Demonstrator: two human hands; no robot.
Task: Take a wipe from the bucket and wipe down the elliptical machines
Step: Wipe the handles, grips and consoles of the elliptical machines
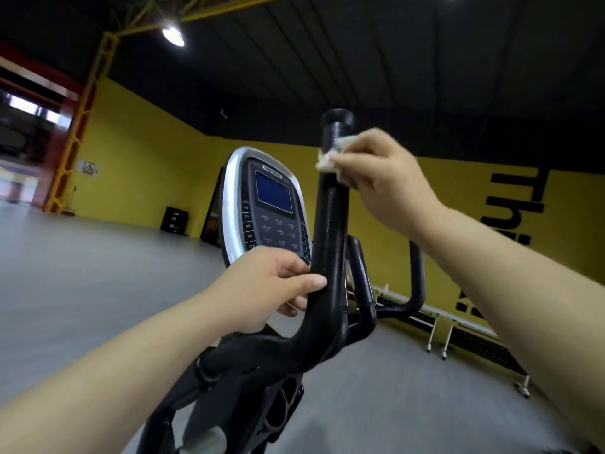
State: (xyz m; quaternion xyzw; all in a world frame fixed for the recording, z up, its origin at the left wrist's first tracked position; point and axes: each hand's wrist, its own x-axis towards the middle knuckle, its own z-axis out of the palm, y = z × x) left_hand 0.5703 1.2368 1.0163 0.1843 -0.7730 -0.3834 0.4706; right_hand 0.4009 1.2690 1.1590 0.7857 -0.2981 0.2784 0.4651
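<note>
Pinching the wipe (329,160) against the handlebar (330,231) near its top, the right hand (388,181) is wiping while the left hand (271,290) is gripping it lower down, the console (262,204) seemingly awaiting its turn.

Glossy black handlebar (330,231), crumpled white wipe (327,160)

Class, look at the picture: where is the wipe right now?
In the head view the wipe sits upper right of centre, held by the right hand against the top of the black handlebar, just above and right of the console.
</note>
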